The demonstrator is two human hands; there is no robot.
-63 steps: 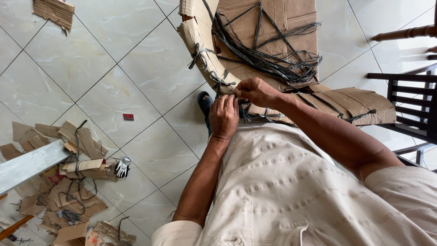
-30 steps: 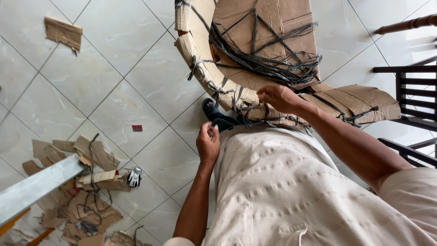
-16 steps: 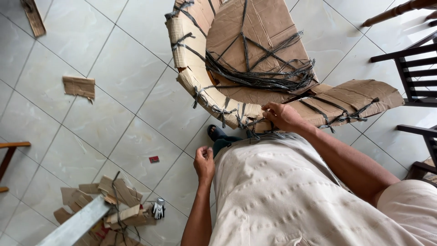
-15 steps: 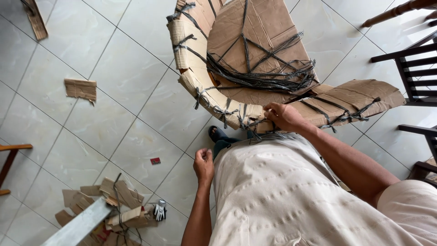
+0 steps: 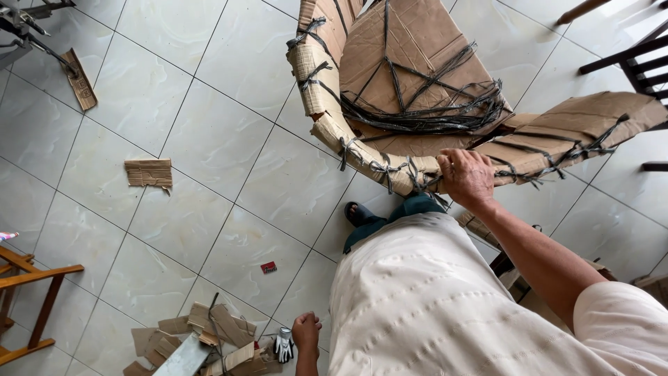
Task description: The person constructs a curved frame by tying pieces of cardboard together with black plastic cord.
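Note:
A piece of furniture wrapped in brown cardboard and tied with black straps stands in front of me on the tiled floor. My right hand grips its near cardboard-covered rim where the straps cross. My left hand hangs low by my side with its fingers curled closed and nothing visible in it. It is just above a grey-and-white glove lying on the floor.
A pile of cardboard scraps and cut straps lies at the bottom left, with a pale board across it. Loose cardboard pieces lie on the tiles. An orange wooden frame stands left; dark wooden chairs stand at the right.
The view has tilted so the wrapped piece sits higher and more floor shows. My left hand has dropped from the rim to my side. My right hand stays on the rim.

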